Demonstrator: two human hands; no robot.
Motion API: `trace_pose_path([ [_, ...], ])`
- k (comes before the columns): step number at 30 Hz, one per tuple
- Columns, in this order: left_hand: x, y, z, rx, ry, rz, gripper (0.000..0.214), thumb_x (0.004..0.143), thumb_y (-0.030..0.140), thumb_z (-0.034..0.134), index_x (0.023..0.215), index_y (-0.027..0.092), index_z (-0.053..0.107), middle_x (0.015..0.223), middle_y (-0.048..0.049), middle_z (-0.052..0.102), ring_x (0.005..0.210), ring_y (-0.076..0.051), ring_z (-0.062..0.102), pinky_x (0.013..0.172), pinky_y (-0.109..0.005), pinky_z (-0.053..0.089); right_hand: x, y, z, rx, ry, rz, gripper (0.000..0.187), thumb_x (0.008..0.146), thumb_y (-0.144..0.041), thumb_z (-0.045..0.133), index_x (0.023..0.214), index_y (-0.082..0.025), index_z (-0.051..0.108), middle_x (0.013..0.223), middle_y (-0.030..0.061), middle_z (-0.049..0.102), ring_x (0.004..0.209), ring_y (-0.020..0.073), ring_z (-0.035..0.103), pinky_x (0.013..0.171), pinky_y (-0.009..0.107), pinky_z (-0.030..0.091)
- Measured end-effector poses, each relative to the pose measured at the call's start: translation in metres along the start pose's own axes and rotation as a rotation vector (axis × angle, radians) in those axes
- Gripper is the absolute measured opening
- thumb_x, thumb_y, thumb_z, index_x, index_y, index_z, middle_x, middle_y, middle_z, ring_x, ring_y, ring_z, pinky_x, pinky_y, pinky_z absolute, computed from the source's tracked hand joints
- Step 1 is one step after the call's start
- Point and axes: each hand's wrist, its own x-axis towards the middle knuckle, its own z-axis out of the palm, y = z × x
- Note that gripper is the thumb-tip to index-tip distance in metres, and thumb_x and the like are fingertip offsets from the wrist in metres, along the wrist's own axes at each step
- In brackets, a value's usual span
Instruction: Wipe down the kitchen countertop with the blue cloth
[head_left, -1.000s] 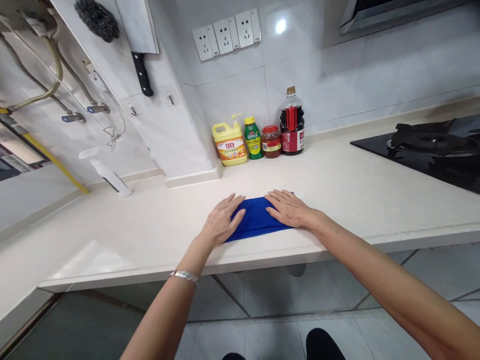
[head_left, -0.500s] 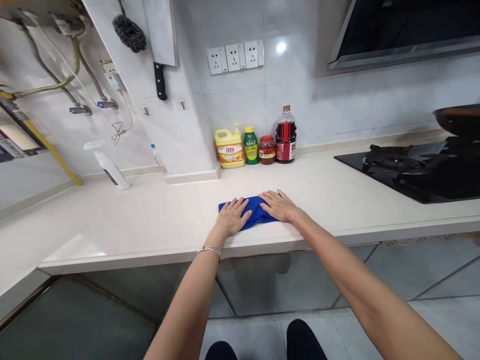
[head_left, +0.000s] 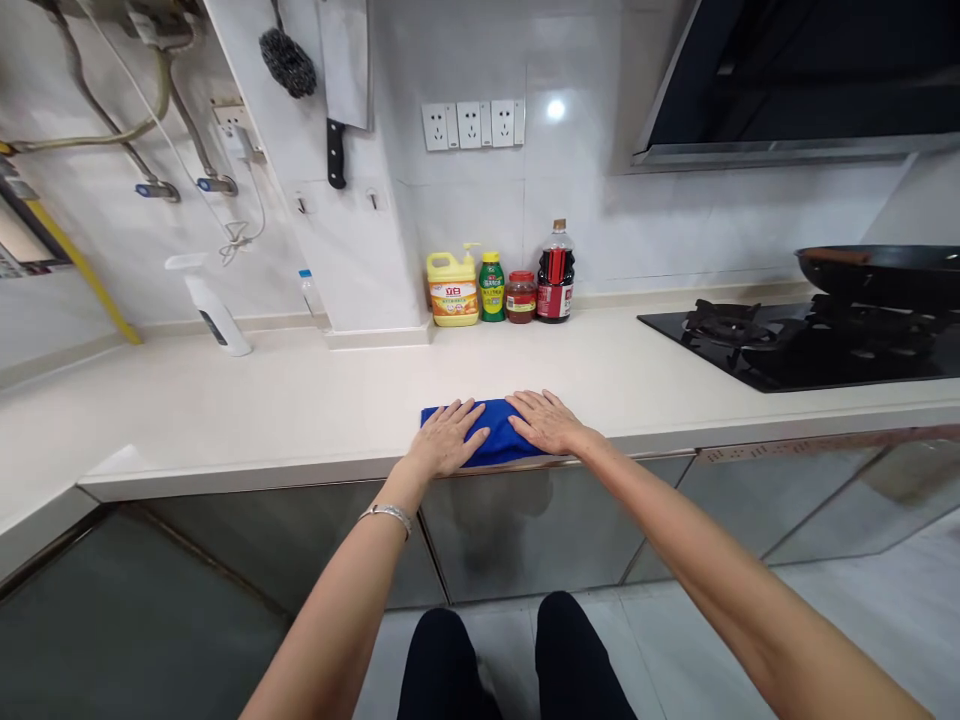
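A folded blue cloth [head_left: 491, 437] lies at the front edge of the cream countertop [head_left: 300, 400]. My left hand [head_left: 448, 440] rests flat on the cloth's left part, fingers stretched out. My right hand [head_left: 545, 421] lies flat on its right part, fingers also spread. Both palms press down on the cloth and neither hand grips anything. A silver bracelet [head_left: 386, 514] sits on my left wrist.
Against the back wall stand a yellow detergent jug [head_left: 452, 290], a green bottle [head_left: 492, 287], a red jar [head_left: 520, 297] and a dark sauce bottle [head_left: 556, 273]. A white spray bottle [head_left: 208, 303] stands at the left. A black gas hob [head_left: 795, 343] with a pan [head_left: 877, 269] is at the right. A cleaver [head_left: 341, 70] hangs above.
The cloth and both hands have slid toward the counter's front edge. The view has pulled back and lifted, so the hob, the pan and my legs now show.
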Motion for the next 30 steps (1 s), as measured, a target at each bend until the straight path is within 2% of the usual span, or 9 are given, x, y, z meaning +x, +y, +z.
trace_pose_path([
  [4, 0.007, -0.01, -0.001, -0.036, -0.03, 0.039, 0.075, 0.1, 0.065, 0.017, 0.161, 0.022, 0.028, 0.169, -0.0049, 0.021, 0.157, -0.028, 0.016, 0.129, -0.049, 0.015, 0.004, 0.004, -0.001, 0.008, -0.022, -0.034, 0.07, 0.102, -0.051, 0.018, 0.162, -0.015, 0.028, 0.168, 0.0098, 0.028, 0.156, 0.0255, 0.022, 0.128, 0.048, 0.01],
  [9, 0.038, -0.025, -0.004, -0.041, -0.038, 0.021, 0.074, 0.1, 0.065, 0.019, 0.16, 0.024, 0.029, 0.169, -0.0031, 0.022, 0.156, -0.027, 0.017, 0.129, -0.049, 0.015, 0.033, 0.015, -0.001, 0.022, -0.037, -0.037, 0.072, 0.101, -0.052, 0.015, 0.162, -0.015, 0.026, 0.169, 0.0095, 0.026, 0.157, 0.0254, 0.02, 0.128, 0.049, 0.01],
  [13, 0.077, -0.042, -0.002, -0.007, -0.008, 0.0, 0.071, 0.101, 0.061, 0.019, 0.16, 0.023, 0.031, 0.168, -0.0036, 0.025, 0.156, -0.026, 0.02, 0.129, -0.048, 0.016, 0.071, 0.025, 0.001, 0.019, -0.025, -0.02, 0.072, 0.101, -0.051, 0.015, 0.162, -0.013, 0.027, 0.168, 0.0111, 0.027, 0.156, 0.026, 0.021, 0.128, 0.05, 0.011],
  [21, 0.163, -0.095, 0.007, 0.032, 0.038, 0.03, 0.069, 0.102, 0.058, 0.018, 0.159, 0.022, 0.031, 0.167, -0.0058, 0.027, 0.155, -0.028, 0.024, 0.128, -0.05, 0.02, 0.157, 0.055, 0.002, -0.006, -0.022, 0.004, 0.072, 0.101, -0.05, 0.013, 0.162, -0.012, 0.026, 0.169, 0.0112, 0.026, 0.156, 0.0267, 0.022, 0.128, 0.05, 0.013],
  [30, 0.238, -0.143, 0.009, 0.033, 0.035, 0.011, 0.071, 0.102, 0.059, 0.015, 0.16, 0.021, 0.028, 0.168, -0.0043, 0.026, 0.155, -0.026, 0.022, 0.128, -0.046, 0.017, 0.244, 0.083, 0.012, -0.007, 0.022, 0.018, 0.071, 0.101, -0.051, 0.015, 0.161, -0.016, 0.029, 0.167, 0.0096, 0.029, 0.154, 0.0276, 0.025, 0.127, 0.05, 0.015],
])
